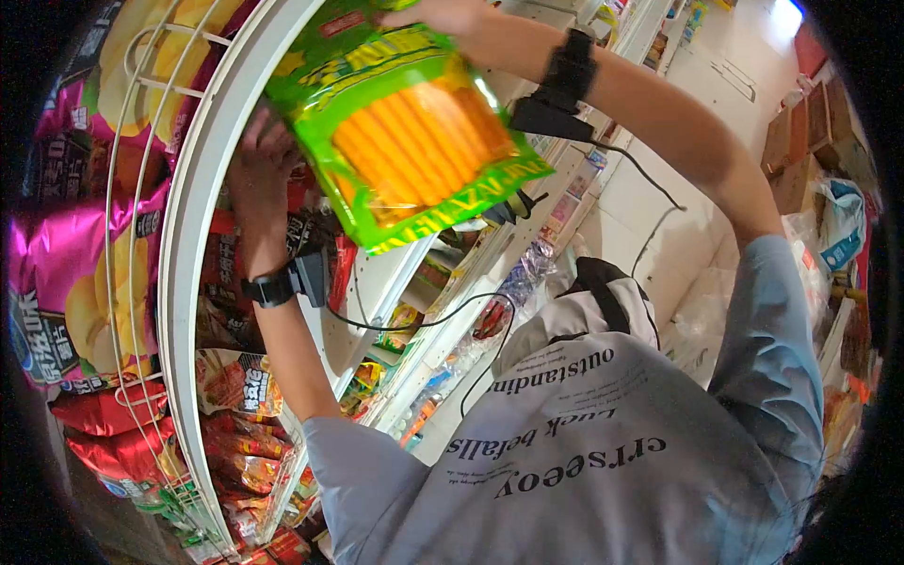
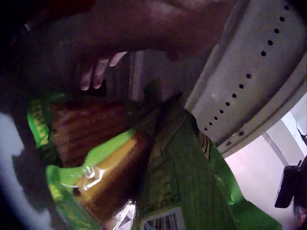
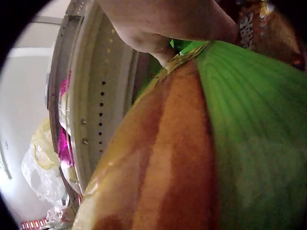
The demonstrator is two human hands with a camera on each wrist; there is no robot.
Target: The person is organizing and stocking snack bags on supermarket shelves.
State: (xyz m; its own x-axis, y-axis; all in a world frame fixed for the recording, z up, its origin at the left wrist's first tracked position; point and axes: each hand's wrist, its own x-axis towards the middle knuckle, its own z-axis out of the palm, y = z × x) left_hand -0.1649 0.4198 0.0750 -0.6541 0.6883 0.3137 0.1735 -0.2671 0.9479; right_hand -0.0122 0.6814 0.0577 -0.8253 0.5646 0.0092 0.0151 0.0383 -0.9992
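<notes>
A green snack bag (image 1: 419,141) with a clear window full of long orange sticks hangs in front of the shelving in the head view. My right hand (image 1: 443,17) grips it by its top edge. Close up in the right wrist view, the thumb (image 3: 163,55) of that hand presses at the crimped top of the bag (image 3: 168,143). My left hand (image 1: 262,155) reaches in beside the white shelf post, partly behind the bag. Its fingers (image 2: 99,72) extend loosely in the left wrist view, with green-and-orange packaging (image 2: 91,129) below them.
A white curved post (image 1: 184,217) and wire rack (image 1: 118,245) stand at left, with purple chip bags (image 1: 113,282) behind the wires. Red snack packs (image 1: 235,377) fill lower shelves. Cables (image 1: 452,315) run from both wrist cameras. Boxes (image 1: 800,132) and plastic bags stand across the aisle.
</notes>
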